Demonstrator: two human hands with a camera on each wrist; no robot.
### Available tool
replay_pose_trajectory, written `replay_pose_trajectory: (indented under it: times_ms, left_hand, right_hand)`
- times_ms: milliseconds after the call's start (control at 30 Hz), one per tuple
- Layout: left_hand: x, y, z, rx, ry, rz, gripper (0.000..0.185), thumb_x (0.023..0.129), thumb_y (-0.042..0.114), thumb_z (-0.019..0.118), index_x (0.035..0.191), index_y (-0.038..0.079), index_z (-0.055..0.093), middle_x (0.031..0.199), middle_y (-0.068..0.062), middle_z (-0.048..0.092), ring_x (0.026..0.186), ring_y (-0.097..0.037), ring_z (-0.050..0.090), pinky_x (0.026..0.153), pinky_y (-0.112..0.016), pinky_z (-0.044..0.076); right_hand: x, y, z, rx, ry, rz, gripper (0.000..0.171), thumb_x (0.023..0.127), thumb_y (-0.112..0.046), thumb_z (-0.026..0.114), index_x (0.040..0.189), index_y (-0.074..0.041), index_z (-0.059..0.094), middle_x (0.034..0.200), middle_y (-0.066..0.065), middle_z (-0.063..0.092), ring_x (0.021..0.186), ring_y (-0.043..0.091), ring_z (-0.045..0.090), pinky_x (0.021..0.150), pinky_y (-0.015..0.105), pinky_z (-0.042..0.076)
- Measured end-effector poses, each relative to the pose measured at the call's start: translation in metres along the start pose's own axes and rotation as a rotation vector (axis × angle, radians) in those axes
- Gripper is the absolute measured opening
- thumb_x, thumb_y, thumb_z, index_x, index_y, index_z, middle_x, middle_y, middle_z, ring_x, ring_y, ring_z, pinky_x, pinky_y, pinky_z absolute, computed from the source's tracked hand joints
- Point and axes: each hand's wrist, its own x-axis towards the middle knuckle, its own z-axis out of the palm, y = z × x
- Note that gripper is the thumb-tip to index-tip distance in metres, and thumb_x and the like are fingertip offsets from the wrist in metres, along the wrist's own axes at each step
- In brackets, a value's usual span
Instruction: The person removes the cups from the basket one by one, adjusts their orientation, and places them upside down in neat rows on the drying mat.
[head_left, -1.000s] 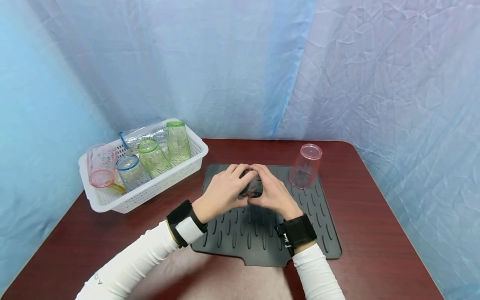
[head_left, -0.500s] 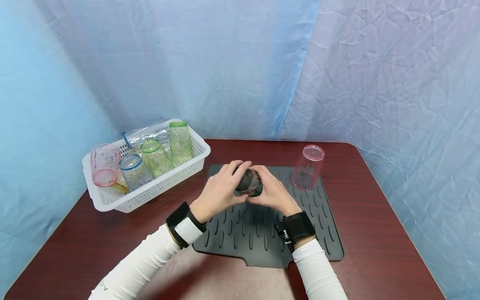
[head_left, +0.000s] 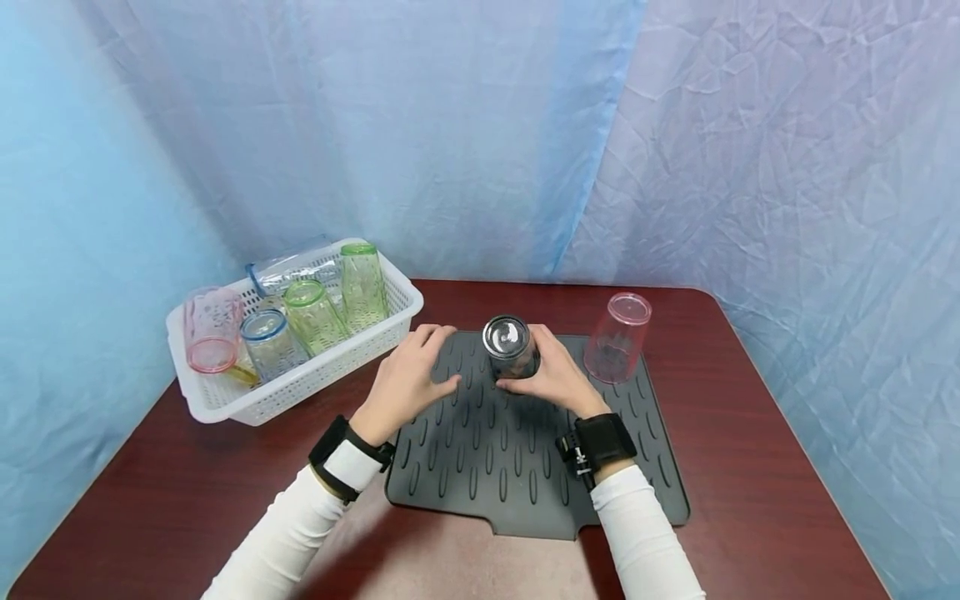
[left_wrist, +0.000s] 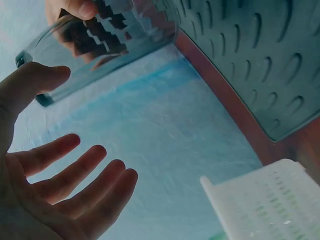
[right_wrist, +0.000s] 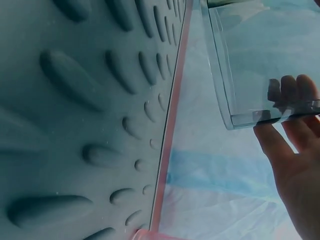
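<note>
On the dark ribbed mat [head_left: 525,467], near its far edge, my right hand [head_left: 551,379] grips a clear glass [head_left: 510,346], fingers and thumb curled round its lower side. Glass stands upside down on the mat, flat base up and catching the light. Right wrist view shows the glass [right_wrist: 250,65] rim toward the mat [right_wrist: 75,125], with the fingers of my other hand beyond it.

My left hand [head_left: 408,379] is just left of the glass, released, fingers straight and relaxed, palm toward the glass, not touching it. It hovers over the mat's far left part. Left wrist view confirms: open palm and spread fingers [left_wrist: 75,185], glass [left_wrist: 100,40] apart from them, a fingertip of the right hand pressed on its wall.

Right of the glass, at the mat's far right corner, a pink cup [head_left: 618,337] stands upside down, apart from my right hand.

Left of the mat, close to its far left corner, a white perforated basket [head_left: 300,383] sits on the red-brown table [head_left: 750,400]. It holds two green-rimmed cups [head_left: 311,312], a blue-rimmed cup [head_left: 266,342], a pink-rimmed cup [head_left: 210,329], all tilted or lying, plus a clear cup with a blue rim at the back.

Behind the table, a crumpled blue backdrop [head_left: 480,125].
</note>
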Motion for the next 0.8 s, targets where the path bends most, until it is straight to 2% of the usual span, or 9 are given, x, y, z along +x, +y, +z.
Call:
replay_pose_trajectory:
  times_ms: [200,333,433,567,667,800]
  left_hand:
    - [-0.013,-0.010,0.001,-0.039,0.036,-0.032,0.045,0.078,0.016,0.080,0.118,0.004,0.062,0.112,-0.013,0.060,0.097,-0.028,0.060,0.068,-0.041,0.054]
    - [-0.020,-0.014,0.001,-0.060,0.040,-0.068,0.043,0.079,0.015,0.079,0.117,0.004,0.063,0.111,-0.012,0.061,0.097,-0.028,0.061,0.070,-0.042,0.053]
    - [-0.024,-0.016,0.001,-0.079,0.031,-0.099,0.043,0.079,0.014,0.079,0.118,0.004,0.063,0.111,-0.012,0.062,0.089,-0.026,0.061,0.065,-0.040,0.052]
    - [-0.029,-0.018,0.001,-0.089,0.022,-0.126,0.043,0.079,0.014,0.078,0.118,0.004,0.063,0.111,-0.013,0.062,0.080,-0.023,0.058,0.059,-0.038,0.048]
    - [-0.032,-0.020,0.001,-0.088,0.024,-0.139,0.043,0.079,0.015,0.078,0.118,0.004,0.063,0.112,-0.013,0.062,0.085,-0.024,0.060,0.062,-0.039,0.050]
    - [-0.033,-0.023,0.000,-0.091,0.029,-0.160,0.044,0.079,0.016,0.079,0.119,0.005,0.063,0.114,-0.013,0.061,0.096,-0.029,0.062,0.071,-0.044,0.053]
  right_hand:
    - [0.006,0.012,-0.006,0.031,0.013,0.048,0.074,0.071,-0.021,0.088,0.132,-0.009,0.048,0.120,0.008,0.051,0.109,0.022,0.051,0.093,0.045,0.044]
    - [0.010,0.021,-0.011,0.042,0.028,0.075,0.069,0.072,-0.020,0.086,0.129,-0.007,0.048,0.114,0.010,0.052,0.102,0.023,0.052,0.087,0.044,0.044]
    - [0.012,0.030,-0.014,0.043,0.042,0.087,0.069,0.073,-0.019,0.086,0.130,-0.008,0.048,0.108,0.010,0.054,0.095,0.023,0.052,0.081,0.043,0.044]
    - [0.013,0.039,-0.016,0.067,0.030,0.103,0.076,0.075,-0.020,0.084,0.139,-0.010,0.043,0.120,0.010,0.054,0.107,0.024,0.052,0.088,0.046,0.043]
    - [0.014,0.044,-0.016,0.092,0.019,0.132,0.077,0.077,-0.021,0.083,0.141,-0.011,0.040,0.127,0.011,0.051,0.116,0.026,0.049,0.095,0.049,0.040]
    - [0.018,0.049,-0.015,0.096,0.022,0.161,0.076,0.078,-0.022,0.082,0.140,-0.010,0.040,0.122,0.013,0.052,0.112,0.027,0.050,0.093,0.049,0.041]
